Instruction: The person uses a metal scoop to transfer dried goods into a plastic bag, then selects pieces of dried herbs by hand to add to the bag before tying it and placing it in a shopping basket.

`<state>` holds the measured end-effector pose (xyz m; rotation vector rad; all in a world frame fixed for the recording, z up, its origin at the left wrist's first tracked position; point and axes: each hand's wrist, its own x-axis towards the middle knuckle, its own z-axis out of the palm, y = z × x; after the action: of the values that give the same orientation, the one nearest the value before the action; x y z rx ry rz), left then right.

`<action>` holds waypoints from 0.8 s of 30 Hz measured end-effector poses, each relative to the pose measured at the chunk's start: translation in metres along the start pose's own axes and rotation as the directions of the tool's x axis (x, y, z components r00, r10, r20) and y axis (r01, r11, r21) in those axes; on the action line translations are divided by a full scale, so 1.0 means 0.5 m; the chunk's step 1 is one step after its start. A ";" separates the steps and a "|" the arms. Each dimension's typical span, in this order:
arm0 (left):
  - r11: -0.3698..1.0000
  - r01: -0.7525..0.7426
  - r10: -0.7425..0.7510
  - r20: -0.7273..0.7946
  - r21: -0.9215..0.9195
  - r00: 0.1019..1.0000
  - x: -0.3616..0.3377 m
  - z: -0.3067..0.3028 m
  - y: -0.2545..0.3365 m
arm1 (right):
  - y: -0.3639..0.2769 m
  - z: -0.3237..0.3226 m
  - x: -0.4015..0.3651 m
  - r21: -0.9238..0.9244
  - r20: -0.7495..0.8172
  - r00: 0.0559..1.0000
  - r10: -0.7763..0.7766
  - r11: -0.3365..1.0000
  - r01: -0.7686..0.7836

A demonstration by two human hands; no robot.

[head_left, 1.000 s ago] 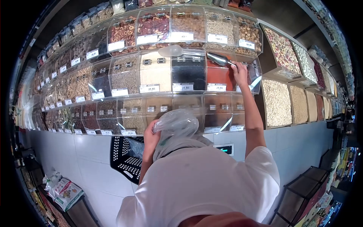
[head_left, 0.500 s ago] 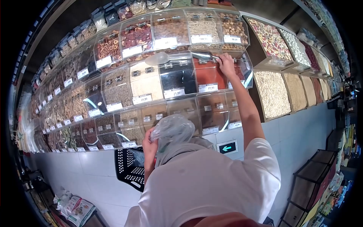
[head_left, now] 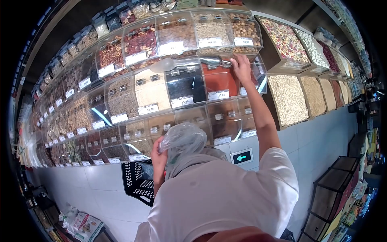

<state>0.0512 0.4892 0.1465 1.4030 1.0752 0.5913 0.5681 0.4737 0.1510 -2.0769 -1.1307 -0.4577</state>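
Note:
My left hand is closed on the gathered side of a clear plastic bag, which bulges up in front of my chest. My right arm reaches far forward. At its end, my right hand has its fingers apart over the ledge above the middle row of bins, beside the handle end of a metal scoop. Whether a fingertip touches that handle is hard to make out. A translucent white scoop lies left of the metal one. Below the hand is a lidded bin of red-orange contents.
Tiers of clear lidded bins with price tags curve across the front. Open grain bins stand at right. A black perforated basket is at my lower left. A lit arrow sign shows in the floor, and a dark rack stands lower right.
The view has shifted slightly, so the bins sit a little further left and lower. My right hand is slightly further right of the metal scoop, with fingers more spread. Both scoops stay in place.

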 end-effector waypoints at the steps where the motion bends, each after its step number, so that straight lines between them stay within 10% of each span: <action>1: 0.999 -0.028 0.027 -0.013 -0.043 1.000 0.000 0.007 0.012 | 0.009 -0.006 0.011 0.034 -0.052 0.998 0.036 0.999 -0.035; 9: 0.986 0.029 -0.028 0.010 -0.164 1.000 0.007 0.030 0.058 | 0.106 -0.030 0.105 -0.111 -0.138 0.990 -0.016 0.994 0.001; 12: 0.946 0.256 -0.254 0.036 -0.200 0.966 0.001 0.045 0.110 | 0.122 -0.025 0.122 -0.163 -0.071 0.997 -0.040 0.986 0.028; 15: 0.979 0.078 -0.068 0.059 -0.187 0.996 0.013 0.048 0.060 | 0.137 -0.027 0.138 -0.208 -0.033 0.997 -0.075 0.976 0.066; 24: 0.974 0.160 -0.144 0.106 -0.163 0.984 0.028 0.063 0.022 | 0.153 -0.075 0.156 -0.290 0.058 0.967 -0.249 0.922 0.255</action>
<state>0.0874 0.4876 0.1487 1.1766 1.0217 0.4899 0.6763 0.4638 0.1912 -2.1984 -1.4235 -0.7731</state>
